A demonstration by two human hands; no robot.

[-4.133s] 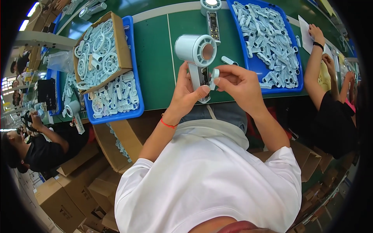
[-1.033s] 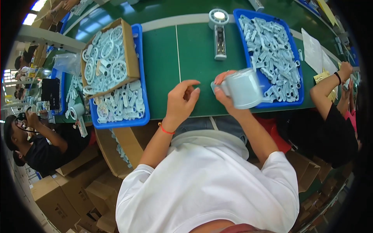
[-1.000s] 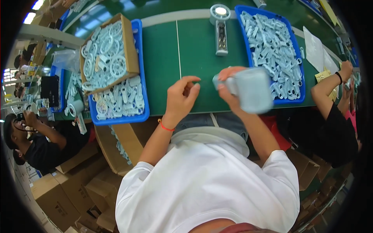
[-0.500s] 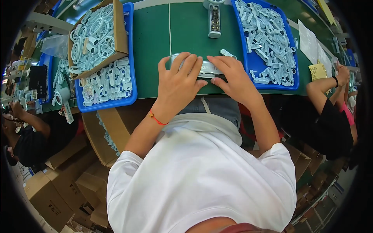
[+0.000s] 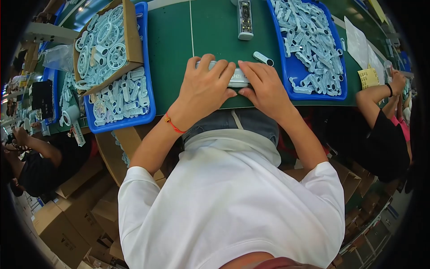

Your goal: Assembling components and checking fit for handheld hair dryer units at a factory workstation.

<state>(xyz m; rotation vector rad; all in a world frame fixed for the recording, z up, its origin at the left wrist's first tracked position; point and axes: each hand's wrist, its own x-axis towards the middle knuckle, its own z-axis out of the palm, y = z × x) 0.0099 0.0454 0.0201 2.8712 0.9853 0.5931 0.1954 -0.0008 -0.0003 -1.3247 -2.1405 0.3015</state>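
Observation:
Both hands grip a long pale plastic casing (image 5: 238, 80), which looks like a handheld fan's handle, lying crosswise near the table's front edge. My left hand (image 5: 202, 85) covers its left part with bent fingers over the top and the thumb at the near side. On its right end, my right hand (image 5: 265, 86) presses with fingers on top and thumb along the near edge. Only the middle of the casing shows between the hands. A small pale elongated cover (image 5: 263, 58) lies just beyond my right hand. Farther off is an open casing with a circuit board inside (image 5: 245, 20).
At left, a blue tray (image 5: 151, 96) holds small pale parts and a cardboard box (image 5: 133, 33) of round spoked rings. A second blue tray (image 5: 291, 80) of elongated covers stands at right. Co-workers' arms (image 5: 372, 96) are at the sides. Cartons (image 5: 62, 224) stand on the floor.
The casing's two layers showed a gap along the near side before; now they look pressed together. My hands stay on it, with the left fingers shifted slightly.

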